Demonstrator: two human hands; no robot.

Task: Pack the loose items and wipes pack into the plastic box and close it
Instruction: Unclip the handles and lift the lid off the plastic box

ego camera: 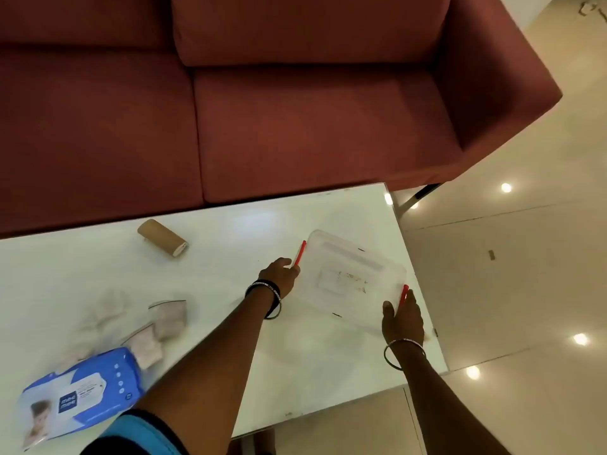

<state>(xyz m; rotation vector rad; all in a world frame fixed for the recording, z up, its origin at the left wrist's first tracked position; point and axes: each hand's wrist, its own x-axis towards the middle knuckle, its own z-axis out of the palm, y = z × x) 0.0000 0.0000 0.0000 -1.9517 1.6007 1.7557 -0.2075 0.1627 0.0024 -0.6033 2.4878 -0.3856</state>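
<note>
Left hand (281, 274): fingers curled on the red clip (300, 253), likely to open it.
Right hand (402, 315): fingers bent around the other red clip (403, 294).
Box (351, 277): between both hands, lid on.
Wipes pack (78, 392): far left, waiting.

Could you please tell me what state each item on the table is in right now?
plastic box: lid on, both red latches touched by hands.
left hand: at the left latch.
right hand: at the right latch.
wipes pack: lying flat, unpacked.
brown roll: on its side.
small pouches: loose on the table.
</note>
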